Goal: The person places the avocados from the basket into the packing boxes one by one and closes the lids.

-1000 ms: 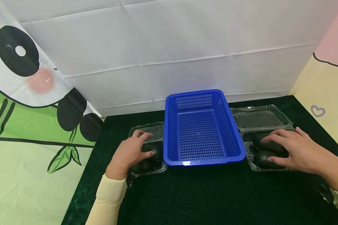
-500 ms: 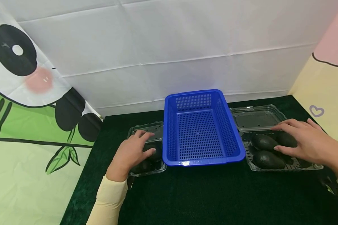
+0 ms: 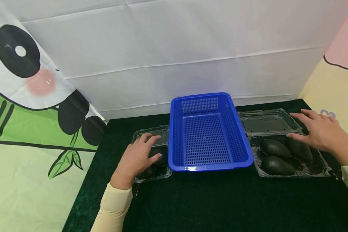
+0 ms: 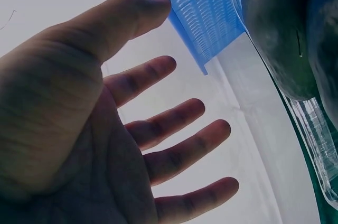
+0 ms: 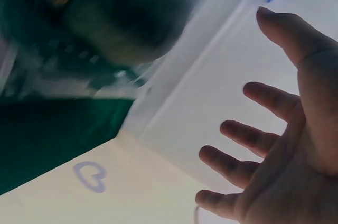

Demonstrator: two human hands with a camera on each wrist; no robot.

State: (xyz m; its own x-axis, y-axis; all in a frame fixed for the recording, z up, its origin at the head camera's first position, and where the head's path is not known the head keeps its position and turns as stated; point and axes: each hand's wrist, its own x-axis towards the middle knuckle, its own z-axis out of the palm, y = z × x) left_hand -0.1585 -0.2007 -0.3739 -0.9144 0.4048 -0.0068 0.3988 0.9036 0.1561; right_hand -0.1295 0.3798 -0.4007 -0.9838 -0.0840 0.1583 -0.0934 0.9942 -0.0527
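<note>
Since a second ago the right hand [image 3: 319, 133] has lifted off the avocados [image 3: 284, 151] and slid back-right, fingers spread and holding nothing (three fruits now lie uncovered in the right clamshell tray [image 3: 322, 169]). Left hand [image 3: 137, 158] remains over the left clamshell tray [image 3: 150, 133] beside the blue basket [image 3: 208, 164], its grip loose and empty on the dark avocado [image 3: 160, 158].

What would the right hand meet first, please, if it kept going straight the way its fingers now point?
Probably the open lid of the clear box holding the avocados. The right hand points left over that box's back edge, fingers straight. Past the lid stands the blue basket. Its height above the lid is unclear.
</note>
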